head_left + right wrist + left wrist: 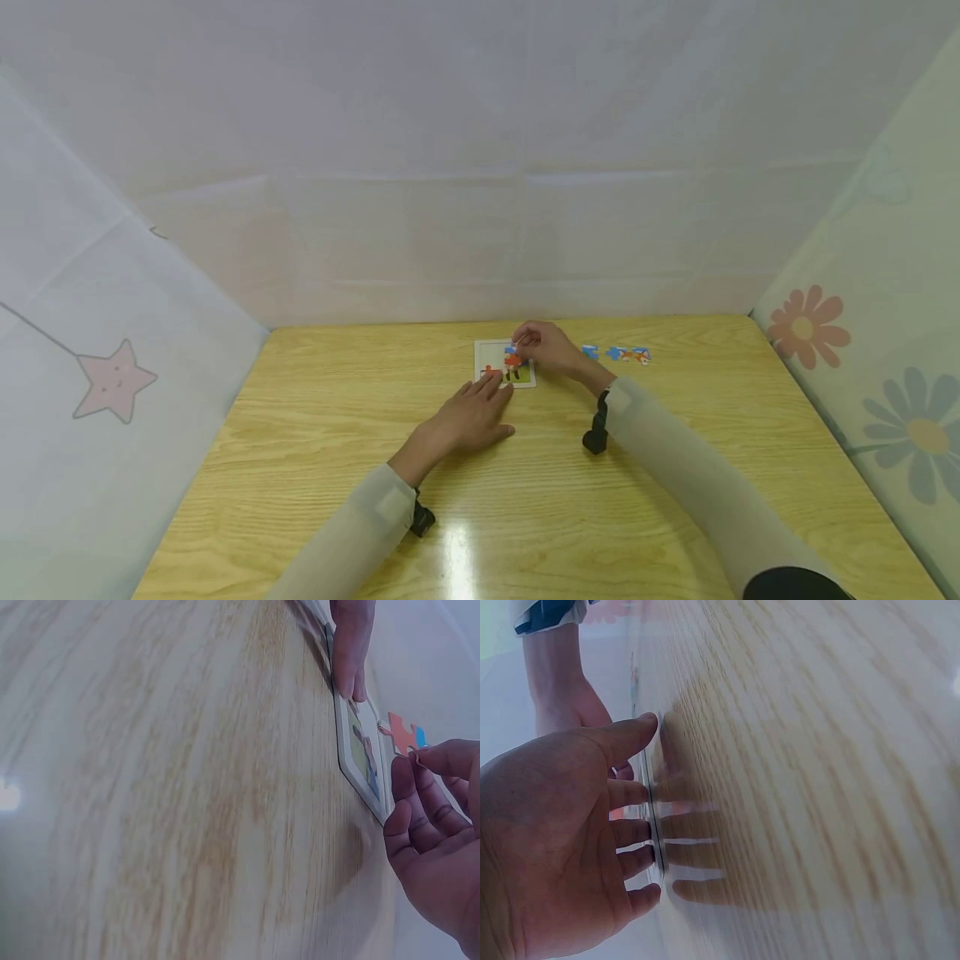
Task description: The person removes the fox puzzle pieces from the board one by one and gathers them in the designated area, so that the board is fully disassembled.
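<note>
A small puzzle board (pixel 477 358) with a pale rim lies near the far edge of the table. Some pieces are laid in its near part; the left fingers cover a corner of it. My right hand (pixel 551 348) is over the board's right side. In the right wrist view it pinches an orange and blue puzzle piece (pixel 403 735) between thumb and fingers, with the piece tilted up off the board. My left hand (pixel 470 417) lies flat, fingers extended, its fingertips pressing the board's near left edge.
Several loose puzzle pieces (pixel 636 355) lie right of the board, partly behind the right forearm. Beyond the wooden table (pixel 337 400) hangs a pale cloth (pixel 405 250), with printed cloth on both sides. Each wrist wears a black strap device (pixel 596 440).
</note>
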`<state>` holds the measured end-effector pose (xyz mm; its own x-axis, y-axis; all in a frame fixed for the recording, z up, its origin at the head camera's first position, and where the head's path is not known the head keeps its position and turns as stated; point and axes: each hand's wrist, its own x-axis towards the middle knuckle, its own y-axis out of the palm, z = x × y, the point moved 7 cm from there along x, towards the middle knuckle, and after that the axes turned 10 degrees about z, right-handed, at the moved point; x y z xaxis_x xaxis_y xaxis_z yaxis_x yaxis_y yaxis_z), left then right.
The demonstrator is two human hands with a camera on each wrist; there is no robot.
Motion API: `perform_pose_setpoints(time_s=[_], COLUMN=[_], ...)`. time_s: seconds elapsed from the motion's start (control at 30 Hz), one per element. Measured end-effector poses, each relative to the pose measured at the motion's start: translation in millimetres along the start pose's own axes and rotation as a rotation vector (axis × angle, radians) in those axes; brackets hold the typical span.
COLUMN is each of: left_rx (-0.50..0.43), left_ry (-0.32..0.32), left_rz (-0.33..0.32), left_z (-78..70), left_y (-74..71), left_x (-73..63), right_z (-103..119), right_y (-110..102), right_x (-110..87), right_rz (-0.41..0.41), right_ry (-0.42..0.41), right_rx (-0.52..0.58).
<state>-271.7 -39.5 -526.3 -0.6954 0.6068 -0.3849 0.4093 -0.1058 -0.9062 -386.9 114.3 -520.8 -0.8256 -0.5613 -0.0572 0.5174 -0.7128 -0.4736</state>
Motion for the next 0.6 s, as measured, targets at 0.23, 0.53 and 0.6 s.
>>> perform_pose_setpoints(time_s=[0.23, 0.53, 0.6], left_rx=[-0.010, -0.010, -0.012], left_ry=[-0.002, 0.003, 0.002], left_rz=[0.001, -0.005, -0.004], left_z=[1.1, 0.1, 0.1], left_y=[1.1, 0.2, 0.5], left_x=[1.1, 0.3, 0.4], right_z=[-4.1, -7.6, -8.5], right_y=[-8.6, -21.0, -23.4], right_x=[-6.0, -16.3, -19.5], right_rz=[-0.009, 0.003, 0.005], right_ry=[-0.003, 0.000, 0.001], right_rx=[0.019, 0.005, 0.007])
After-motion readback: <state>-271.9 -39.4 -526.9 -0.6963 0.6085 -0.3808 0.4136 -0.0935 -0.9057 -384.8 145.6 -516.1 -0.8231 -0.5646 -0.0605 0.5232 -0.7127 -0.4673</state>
